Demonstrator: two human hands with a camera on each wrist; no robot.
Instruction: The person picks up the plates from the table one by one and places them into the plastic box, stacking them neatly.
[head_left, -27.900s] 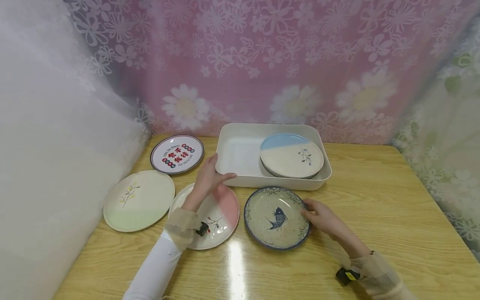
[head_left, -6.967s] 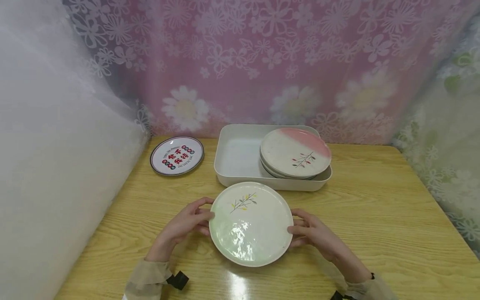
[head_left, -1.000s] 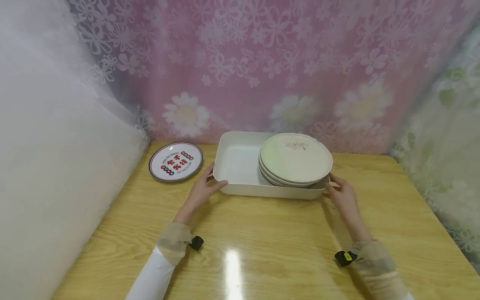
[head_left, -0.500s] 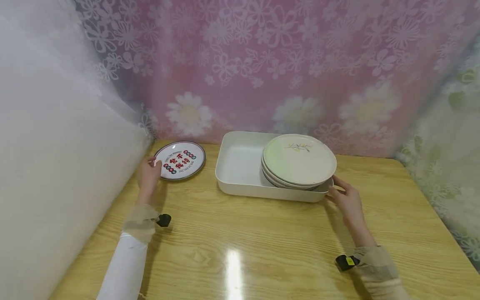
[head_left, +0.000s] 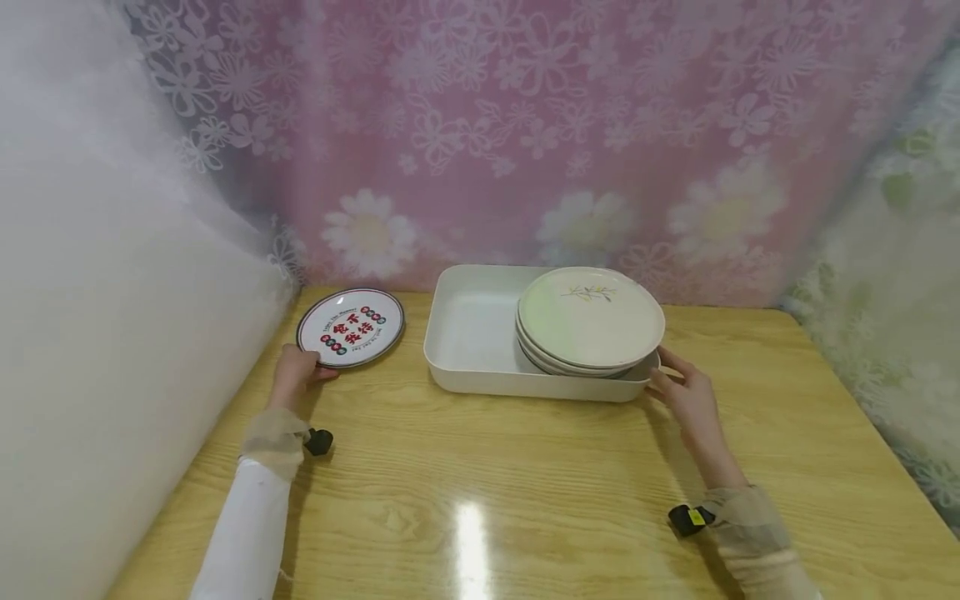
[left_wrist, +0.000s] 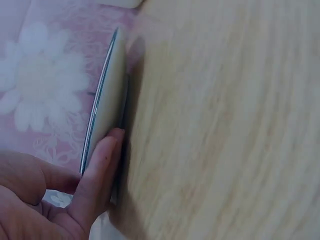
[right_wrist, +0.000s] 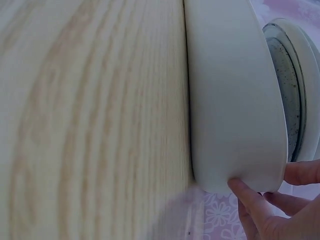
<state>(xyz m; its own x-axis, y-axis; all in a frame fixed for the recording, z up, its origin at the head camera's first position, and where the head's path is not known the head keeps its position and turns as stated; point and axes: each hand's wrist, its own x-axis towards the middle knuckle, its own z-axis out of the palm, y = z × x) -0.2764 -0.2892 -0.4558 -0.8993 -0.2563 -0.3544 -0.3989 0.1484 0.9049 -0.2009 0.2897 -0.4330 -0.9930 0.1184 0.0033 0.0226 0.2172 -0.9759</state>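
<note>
My left hand (head_left: 292, 375) pinches the near-left rim of a white plate (head_left: 352, 328) with a dark rim and red lettering. In the left wrist view the thumb lies at the plate's rim and the fingers (left_wrist: 102, 160) reach under its pale underside, close over the table. My right hand (head_left: 690, 404) holds the front right corner of a white rectangular bin (head_left: 525, 385). Its fingers (right_wrist: 247, 197) press the outer wall and its thumb is at the rim. Inside the bin's right half a stack of plates rises above the rim, topped by a cream and pale green plate (head_left: 592, 325) with a twig pattern.
The bin's left half shows its bare floor (head_left: 480, 329). Both stand on a wood-grain table (head_left: 420, 500), with a pink floral curtain (head_left: 480, 150) behind and a white cloth wall (head_left: 135, 292) at the left.
Earlier the fish plate, pink plate and green plate lay on the table; the pink, then the green one, went onto the stack. My left hand has left the bin and taken the lettered plate's rim.
</note>
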